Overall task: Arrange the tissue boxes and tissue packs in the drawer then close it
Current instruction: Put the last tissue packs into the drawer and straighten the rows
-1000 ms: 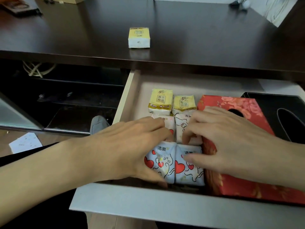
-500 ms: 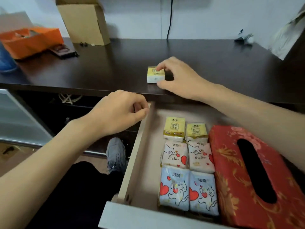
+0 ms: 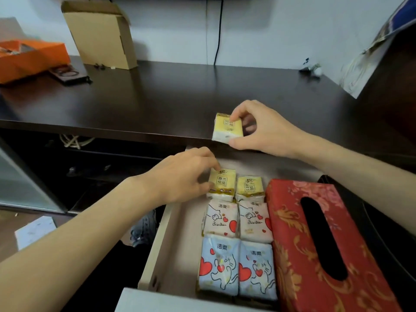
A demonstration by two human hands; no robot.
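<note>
Right hand (image 3: pixel 265 131) has its thumb and fingertips clamped on a small yellow tissue pack (image 3: pixel 227 128), a soft plastic-wrapped square with a white lower band, tilted up just over the near edge of the glossy dark wooden desktop (image 3: pixel 157 97). Left hand (image 3: pixel 184 174) sits lower, fingers curled together with the tips touching the far-left yellow pack (image 3: pixel 221 183) inside the open drawer (image 3: pixel 175 233), a pale, smooth wooden tray with a white front panel nearest the camera. Beside that pack, touching it on the right, lies a second yellow pack (image 3: pixel 249 184). Nearer come two cream packs (image 3: pixel 236 219) printed with red hearts, side by side, then two pale blue packs (image 3: pixel 237 266) with cats and hearts, all crinkly film and pillow-shaped, packed in a tight two-wide column. Right of the column, pressed against it, a long red tissue box (image 3: pixel 292 233) with gold floral brocade and a dark oval slot. Further right, a black box (image 3: pixel 382 233), only partly in view. Far back on the desktop: a plain cardboard carton (image 3: pixel 101 37) with its flap open, an orange box (image 3: pixel 31 57) at the far left, and a black cable (image 3: pixel 217 41) hanging down the white wall.
</note>
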